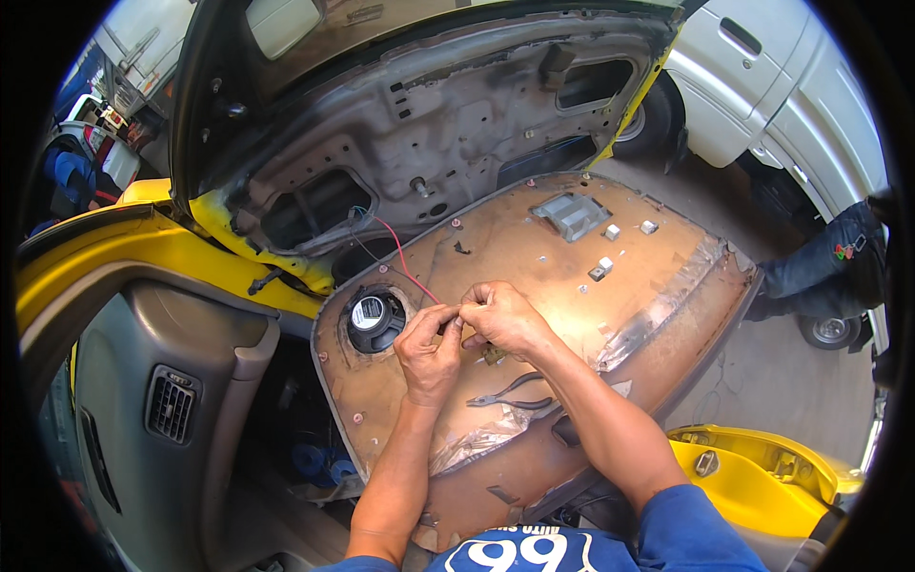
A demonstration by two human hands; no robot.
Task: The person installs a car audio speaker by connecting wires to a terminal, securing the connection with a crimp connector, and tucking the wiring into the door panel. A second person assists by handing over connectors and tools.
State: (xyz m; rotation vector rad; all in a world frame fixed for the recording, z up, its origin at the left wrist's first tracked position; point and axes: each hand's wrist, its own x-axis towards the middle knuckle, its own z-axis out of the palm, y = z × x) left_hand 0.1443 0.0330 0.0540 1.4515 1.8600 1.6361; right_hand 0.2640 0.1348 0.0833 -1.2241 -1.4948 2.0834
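Observation:
A car door's trim panel point(496, 238), its tan backing board facing up, lies in front of me. My left hand point(427, 345) and my right hand point(503, 319) meet above it, fingertips pinched together. A red wire point(405, 259) runs from the bare metal door to my fingers, where its end is hidden. Left of my hands, a round black speaker point(376, 319) with a pale label sits in the panel. Pliers point(510, 393) with dark handles lie on the board below my right hand. A small brass-coloured part point(493, 356) shows partly behind that hand.
The bare inner metal of the door point(457, 124) stands behind the panel. A dashboard with an air vent point(172, 405) is at the left. Yellow bodywork point(753, 477) is at the lower right. Beyond stand a white vehicle point(791, 86) and another person's leg point(810, 257).

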